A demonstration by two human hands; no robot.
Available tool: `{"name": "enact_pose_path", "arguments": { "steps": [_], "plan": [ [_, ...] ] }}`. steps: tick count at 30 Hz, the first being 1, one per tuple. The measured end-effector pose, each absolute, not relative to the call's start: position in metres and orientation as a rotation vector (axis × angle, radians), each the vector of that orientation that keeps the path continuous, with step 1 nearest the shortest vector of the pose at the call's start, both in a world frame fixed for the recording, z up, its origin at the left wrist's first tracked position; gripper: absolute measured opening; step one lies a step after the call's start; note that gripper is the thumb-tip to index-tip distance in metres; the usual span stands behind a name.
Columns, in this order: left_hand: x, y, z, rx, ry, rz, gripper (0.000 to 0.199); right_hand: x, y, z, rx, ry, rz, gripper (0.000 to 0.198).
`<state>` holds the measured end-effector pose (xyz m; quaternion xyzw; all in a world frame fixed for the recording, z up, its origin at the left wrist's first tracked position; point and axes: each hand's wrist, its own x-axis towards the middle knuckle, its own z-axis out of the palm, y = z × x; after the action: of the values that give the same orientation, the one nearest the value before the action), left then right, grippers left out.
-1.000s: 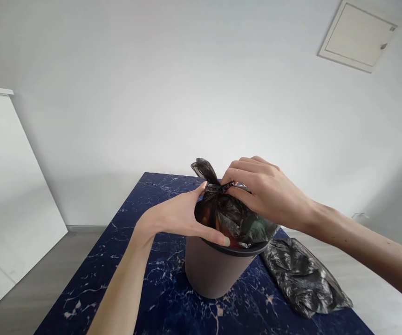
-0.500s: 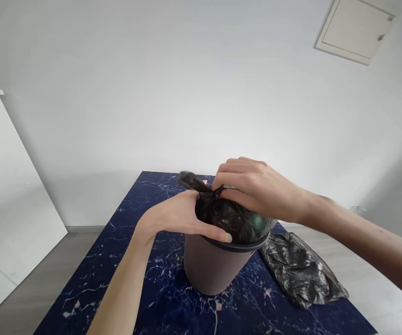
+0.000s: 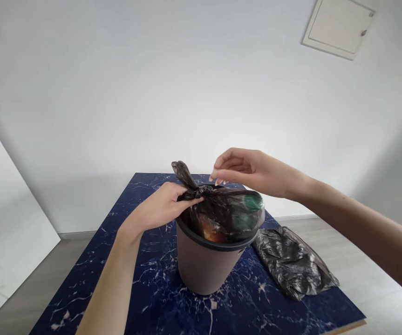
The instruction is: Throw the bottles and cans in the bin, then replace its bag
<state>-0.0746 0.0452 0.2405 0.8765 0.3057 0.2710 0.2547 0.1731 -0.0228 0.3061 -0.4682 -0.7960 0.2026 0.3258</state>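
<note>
1. Left hand (image 3: 162,204) grips the knotted neck of the black bin bag (image 3: 221,214), fingers closed around the twisted plastic just left of the knot, at the near-left edge of the bin's mouth.
2. Right hand (image 3: 246,170) hovers just above the bag, holding nothing; its fingers are loosely curled with the fingertips (image 3: 216,176) drawn close together, pointing down at the knot but not touching it.
3. Bag's loose tail (image 3: 181,171) sticks up and to the left above the left hand.
4. Filled bag sits inside the grey waste bin (image 3: 204,265), bulging over its dark rim, between and below the two hands.
5. Bin stands upright on the dark blue marbled table (image 3: 117,260).
6. Just right of the bin, under the right forearm, a second crumpled black bag (image 3: 291,263) lies flat on the table, apart from both hands.
</note>
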Motion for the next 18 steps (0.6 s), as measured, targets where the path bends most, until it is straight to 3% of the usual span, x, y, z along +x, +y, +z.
{"name": "enact_pose_path", "arguments": {
  "steps": [6, 11, 15, 18],
  "plan": [
    [-0.088, 0.057, 0.245, 2.338, 0.786, 0.628, 0.042, 0.226, -0.015, 0.273, -1.662, -1.992, 0.424, 0.035],
    [-0.102, 0.073, 0.241, 2.337, 0.954, 0.592, 0.045, 0.222, -0.025, 0.267, -1.594, -2.229, 0.539, 0.035],
    [-0.108, 0.086, 0.233, 2.280, 0.970, 0.663, 0.047, 0.207, -0.034, 0.271, -1.652, -2.393, 0.343, 0.037],
    [-0.104, 0.092, 0.228, 2.259, 0.913, 0.751, 0.046, 0.203, -0.036, 0.271, -1.664, -2.500, 0.259, 0.021]
  ]
}}
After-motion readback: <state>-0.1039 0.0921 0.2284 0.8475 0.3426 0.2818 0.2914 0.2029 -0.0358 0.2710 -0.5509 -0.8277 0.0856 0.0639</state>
